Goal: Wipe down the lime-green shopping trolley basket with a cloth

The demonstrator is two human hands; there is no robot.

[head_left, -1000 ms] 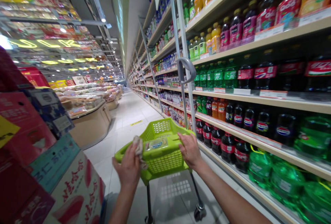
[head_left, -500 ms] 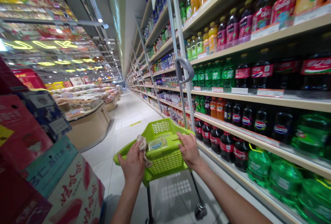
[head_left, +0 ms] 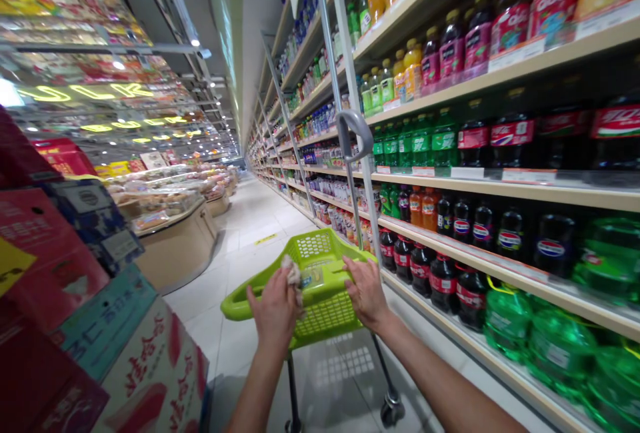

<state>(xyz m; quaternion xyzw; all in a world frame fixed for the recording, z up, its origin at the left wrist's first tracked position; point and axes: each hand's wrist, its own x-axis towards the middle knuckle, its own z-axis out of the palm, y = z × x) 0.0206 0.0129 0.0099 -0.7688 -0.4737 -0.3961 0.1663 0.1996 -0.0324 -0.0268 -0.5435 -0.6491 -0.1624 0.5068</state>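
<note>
A lime-green shopping basket [head_left: 320,246] rides on a wheeled frame in front of me in a supermarket aisle. My left hand [head_left: 274,310] presses a crumpled beige cloth [head_left: 292,272] against the basket's near rim. My right hand [head_left: 367,292] grips the basket's right rim with the fingers curled over the edge. A packaged item [head_left: 311,278] lies in the basket just past the cloth. The trolley's grey pull handle [head_left: 355,132] stands upright beyond the basket.
Shelves of soft-drink bottles [head_left: 475,226] run along the right, close to the basket. Stacked cardboard boxes [head_left: 100,326] crowd the left foreground. A rounded display counter [head_left: 175,240] stands further left. The tiled aisle floor [head_left: 250,220] stretches ahead.
My left hand with the cloth has slid rightward along the basket's near rim toward the middle. The right hand has stayed in place on the right rim.
</note>
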